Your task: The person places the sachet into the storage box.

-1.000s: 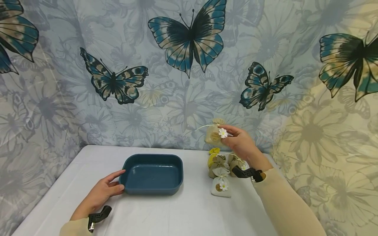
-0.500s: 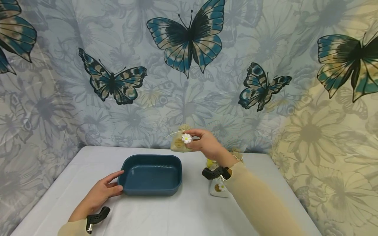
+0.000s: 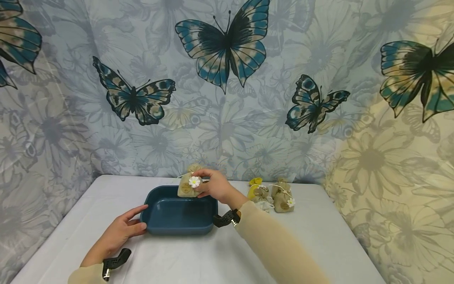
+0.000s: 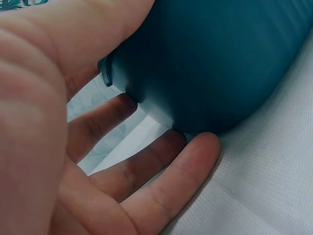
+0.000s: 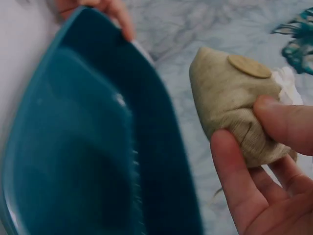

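Pinched between my right hand's (image 3: 220, 188) thumb and fingers is a small beige drawstring pouch (image 3: 185, 188) with a white daisy and a round tan patch. It is held above the far rim of a dark blue rectangular dish (image 3: 177, 230); in the right wrist view the pouch (image 5: 215, 83) is apart from the dish (image 5: 161, 122). My left hand (image 3: 118, 232) touches the dish's left end. In the left wrist view its fairly straight fingers (image 4: 166, 196) rest against the outer wall (image 4: 195, 98). The dish's inside shows only its bare floor.
Right of the dish, several more pouches stand close together: a yellow one (image 3: 253, 191), a tan one (image 3: 283, 200) with a daisy, and a pale one (image 3: 265, 206) partly behind my right sleeve (image 3: 269, 236). A white cloth (image 3: 170, 260) covers the table. Butterfly-printed fabric hangs behind.
My right hand has carried the pouch leftward and down, from above the other pouches to the dish's far rim. My left hand has stayed at the dish's left end.
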### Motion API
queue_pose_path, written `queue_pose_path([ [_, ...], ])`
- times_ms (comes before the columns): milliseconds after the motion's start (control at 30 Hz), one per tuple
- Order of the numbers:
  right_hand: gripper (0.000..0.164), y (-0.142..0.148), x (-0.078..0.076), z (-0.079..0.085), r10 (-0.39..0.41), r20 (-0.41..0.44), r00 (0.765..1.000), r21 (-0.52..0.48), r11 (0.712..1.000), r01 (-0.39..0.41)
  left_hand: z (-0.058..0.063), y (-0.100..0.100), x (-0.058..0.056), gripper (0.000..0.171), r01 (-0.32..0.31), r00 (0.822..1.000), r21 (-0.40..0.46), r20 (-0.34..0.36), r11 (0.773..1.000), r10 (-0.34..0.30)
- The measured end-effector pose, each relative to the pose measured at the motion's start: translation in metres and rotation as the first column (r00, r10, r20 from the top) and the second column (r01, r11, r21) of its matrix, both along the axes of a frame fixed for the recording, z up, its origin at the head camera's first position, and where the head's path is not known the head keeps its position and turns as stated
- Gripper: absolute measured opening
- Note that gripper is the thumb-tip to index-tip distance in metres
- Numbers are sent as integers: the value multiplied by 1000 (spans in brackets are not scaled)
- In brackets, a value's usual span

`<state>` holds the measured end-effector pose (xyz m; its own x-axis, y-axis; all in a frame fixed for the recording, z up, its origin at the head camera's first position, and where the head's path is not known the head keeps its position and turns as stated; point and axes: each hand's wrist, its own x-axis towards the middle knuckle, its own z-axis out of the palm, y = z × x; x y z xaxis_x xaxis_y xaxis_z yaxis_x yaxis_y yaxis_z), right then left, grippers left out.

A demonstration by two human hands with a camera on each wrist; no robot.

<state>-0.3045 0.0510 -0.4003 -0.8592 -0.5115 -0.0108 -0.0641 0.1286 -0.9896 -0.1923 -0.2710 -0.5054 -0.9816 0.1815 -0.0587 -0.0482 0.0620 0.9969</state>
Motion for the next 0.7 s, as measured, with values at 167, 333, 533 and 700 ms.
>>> queue_pose_path([
  [167,42,-24,3,-18,11,7,1000,14,1000,-11,0,1,-1,75,-7,1000,-12,-4,1000,7],
  [333,40,-39,3,-29,-5,13,1000,40,999,5,0,1,-2,75,4,1000,-11,3,1000,-4],
  [533,40,-55,1,-43,-24,-5,1000,94,995,25,-1,0,-2,75,9,1000,-13,11,1000,-9],
  [700,41,-72,0,-51,-64,-64,996,172,982,74,-2,-1,-3,76,11,1000,-11,15,1000,-11],
])
